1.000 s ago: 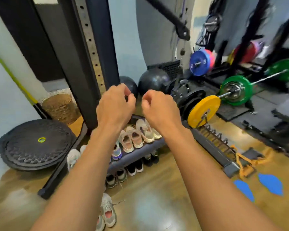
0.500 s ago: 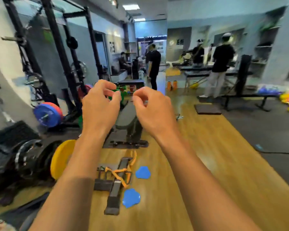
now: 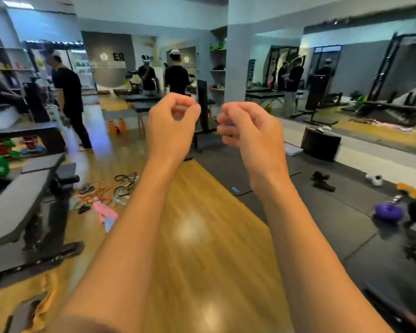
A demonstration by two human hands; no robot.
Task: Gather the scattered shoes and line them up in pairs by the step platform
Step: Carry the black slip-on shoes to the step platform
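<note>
Hands: left hand (image 3: 171, 131), right hand (image 3: 252, 133), each grip curled narrow, nothing evidently held. Dark pair of shoes (image 3: 321, 181), white shoe (image 3: 374, 179): loose on black rubber floor mat (image 3: 334, 212), far right. Ungathered; no lined-up pairs visible.

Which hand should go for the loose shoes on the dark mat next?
Right. The two dark shoes and the white shoe lie on the black floor mat nearer the right hand; the left hand would likely cross over.
</note>
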